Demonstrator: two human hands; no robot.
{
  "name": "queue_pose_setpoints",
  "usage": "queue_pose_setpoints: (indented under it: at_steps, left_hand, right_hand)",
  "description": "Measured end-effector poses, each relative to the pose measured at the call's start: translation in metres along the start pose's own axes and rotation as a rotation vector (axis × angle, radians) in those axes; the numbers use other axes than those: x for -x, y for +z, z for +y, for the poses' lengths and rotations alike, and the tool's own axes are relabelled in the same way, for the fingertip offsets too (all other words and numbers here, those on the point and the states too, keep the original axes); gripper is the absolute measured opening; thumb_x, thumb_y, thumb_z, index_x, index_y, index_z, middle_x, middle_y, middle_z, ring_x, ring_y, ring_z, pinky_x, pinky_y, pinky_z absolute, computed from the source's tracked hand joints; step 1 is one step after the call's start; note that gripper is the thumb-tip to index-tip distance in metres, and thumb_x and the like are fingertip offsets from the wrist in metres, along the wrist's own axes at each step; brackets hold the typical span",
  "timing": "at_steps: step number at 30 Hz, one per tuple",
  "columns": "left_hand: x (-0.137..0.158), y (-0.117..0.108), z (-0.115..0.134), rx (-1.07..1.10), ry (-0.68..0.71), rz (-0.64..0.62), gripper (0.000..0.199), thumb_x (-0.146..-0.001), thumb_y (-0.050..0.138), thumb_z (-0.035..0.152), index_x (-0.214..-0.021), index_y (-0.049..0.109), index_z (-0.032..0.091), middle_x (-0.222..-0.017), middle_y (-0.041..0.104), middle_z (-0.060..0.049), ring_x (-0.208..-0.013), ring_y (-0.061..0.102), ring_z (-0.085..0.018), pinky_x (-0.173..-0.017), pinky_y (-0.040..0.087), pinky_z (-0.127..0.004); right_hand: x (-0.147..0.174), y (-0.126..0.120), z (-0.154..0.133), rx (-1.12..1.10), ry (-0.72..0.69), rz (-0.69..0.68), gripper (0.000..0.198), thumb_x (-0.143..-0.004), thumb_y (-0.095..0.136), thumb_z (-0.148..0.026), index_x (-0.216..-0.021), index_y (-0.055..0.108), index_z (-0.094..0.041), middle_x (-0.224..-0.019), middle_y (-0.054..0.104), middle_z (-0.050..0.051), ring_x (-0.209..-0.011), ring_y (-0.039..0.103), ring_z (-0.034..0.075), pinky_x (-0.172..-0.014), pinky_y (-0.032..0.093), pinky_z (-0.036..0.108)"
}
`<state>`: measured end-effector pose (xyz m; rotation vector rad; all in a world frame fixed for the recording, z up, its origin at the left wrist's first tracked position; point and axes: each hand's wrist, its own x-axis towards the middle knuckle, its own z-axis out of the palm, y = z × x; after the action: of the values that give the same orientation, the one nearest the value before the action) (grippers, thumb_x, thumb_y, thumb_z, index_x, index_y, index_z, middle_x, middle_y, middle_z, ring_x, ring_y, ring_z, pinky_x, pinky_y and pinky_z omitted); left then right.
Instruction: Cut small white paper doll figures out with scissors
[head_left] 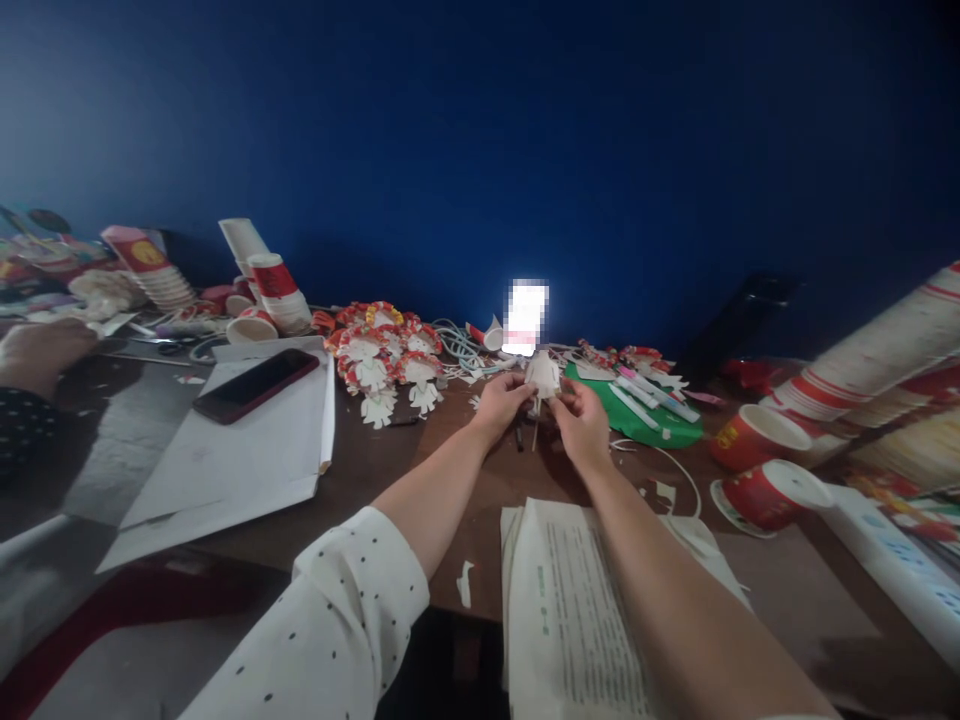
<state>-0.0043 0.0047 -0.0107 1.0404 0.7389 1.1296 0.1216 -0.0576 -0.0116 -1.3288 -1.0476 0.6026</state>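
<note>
Between both hands, over the middle of the table, is a small white paper cutout (543, 374) shaped like a figure. My left hand (504, 402) pinches its left edge. On the opposite edge, my right hand (584, 424) grips it with thumb and fingers. A thin stick (535, 436) hangs below the cutout; whether it is attached I cannot tell. Left of my hands lies a pile of paper dolls (386, 352) with red and yellow trim and white bodies. Just behind the cutout stands a bright lit screen (524, 318), blurred out.
Markers (637, 398) lie on a green sheet (679, 430) at right. Paper cups (761, 437) and long cup stacks (877, 340) stand beyond. At left, a phone (257, 385) rests on white boards (172, 490). Another person's hand (49, 350) is far left. A printed paper bag (555, 600) lies in front.
</note>
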Motion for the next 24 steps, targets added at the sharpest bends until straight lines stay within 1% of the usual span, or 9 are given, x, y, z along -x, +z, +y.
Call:
queue_pose_setpoints:
  at_steps: [4,8,12,15,17,19,20,21,24]
  left_hand:
    - [0.000,-0.001,-0.002,-0.009,0.006,-0.028,0.018,-0.073,0.077,0.022,-0.084,0.066,0.012,-0.067,0.063,0.002,-0.057,0.054,-0.006,-0.060,0.044,-0.019]
    - [0.001,-0.002,-0.004,-0.117,-0.009,-0.072,0.022,-0.072,0.079,0.023,-0.088,0.070,0.012,-0.076,0.069,-0.002,-0.060,0.057,-0.008,-0.061,0.046,-0.021]
    - [0.000,-0.003,-0.006,-0.231,0.002,-0.053,0.018,-0.073,0.079,0.024,-0.085,0.072,0.013,-0.075,0.071,-0.003,-0.064,0.059,-0.010,-0.065,0.048,-0.023]
    - [-0.001,-0.003,-0.007,-0.233,0.004,-0.041,0.017,-0.074,0.079,0.025,-0.084,0.072,0.013,-0.072,0.070,-0.002,-0.063,0.060,-0.011,-0.067,0.049,-0.024]
    - [-0.001,-0.002,-0.005,-0.198,-0.010,-0.014,0.018,-0.074,0.079,0.026,-0.083,0.071,0.013,-0.071,0.069,-0.002,-0.061,0.059,-0.010,-0.066,0.049,-0.024]
    - [-0.001,-0.001,-0.002,-0.150,-0.021,0.039,0.016,-0.075,0.078,0.024,-0.082,0.069,0.013,-0.069,0.068,-0.002,-0.059,0.058,-0.009,-0.063,0.049,-0.023]
    - [-0.001,0.000,0.001,-0.128,-0.023,0.077,0.013,-0.076,0.076,0.022,-0.081,0.068,0.013,-0.069,0.067,-0.001,-0.059,0.057,-0.009,-0.062,0.048,-0.023]
    - [-0.001,0.000,0.004,-0.115,-0.026,0.115,0.010,-0.078,0.074,0.019,-0.079,0.067,0.013,-0.068,0.066,-0.001,-0.059,0.056,-0.009,-0.061,0.047,-0.022]
    - [-0.001,0.001,0.011,-0.108,-0.036,0.201,0.007,-0.080,0.070,0.012,-0.076,0.065,0.014,-0.067,0.065,0.000,-0.059,0.056,-0.009,-0.060,0.046,-0.022]
  right_hand:
    - [0.000,0.000,-0.002,0.017,-0.001,0.028,0.062,-0.071,0.073,-0.050,-0.121,0.061,-0.015,-0.092,0.076,0.009,-0.083,0.071,0.026,-0.073,0.056,0.037]
    - [0.000,0.000,-0.002,0.039,0.002,0.037,0.064,-0.071,0.072,-0.051,-0.124,0.060,-0.016,-0.095,0.076,0.009,-0.083,0.070,0.025,-0.072,0.056,0.037]
    - [0.000,0.001,-0.002,0.053,-0.004,0.014,0.062,-0.073,0.070,-0.049,-0.124,0.059,-0.015,-0.094,0.076,0.010,-0.080,0.069,0.025,-0.071,0.056,0.037]
    - [-0.002,-0.002,-0.006,0.132,-0.058,0.031,0.057,-0.076,0.065,-0.043,-0.125,0.060,-0.014,-0.097,0.076,0.011,-0.082,0.070,0.025,-0.077,0.056,0.039]
    - [-0.003,-0.010,-0.009,0.276,-0.144,0.095,0.051,-0.080,0.060,-0.038,-0.125,0.061,-0.013,-0.102,0.076,0.012,-0.088,0.070,0.025,-0.086,0.055,0.040]
    - [-0.004,-0.021,-0.014,0.496,-0.208,0.148,0.046,-0.083,0.054,-0.031,-0.125,0.063,-0.014,-0.106,0.075,0.013,-0.092,0.070,0.025,-0.091,0.053,0.041]
    - [-0.004,-0.028,-0.016,0.626,-0.210,0.126,0.044,-0.085,0.053,-0.029,-0.125,0.064,-0.015,-0.109,0.075,0.013,-0.097,0.069,0.026,-0.093,0.052,0.041]
    - [-0.004,-0.034,-0.018,0.757,-0.183,0.083,0.042,-0.086,0.054,-0.029,-0.124,0.066,-0.016,-0.109,0.075,0.013,-0.101,0.068,0.027,-0.093,0.051,0.041]
    - [0.000,-0.045,-0.026,1.114,-0.064,-0.110,0.037,-0.088,0.059,-0.035,-0.121,0.070,-0.020,-0.113,0.073,0.013,-0.107,0.067,0.031,-0.089,0.051,0.041]
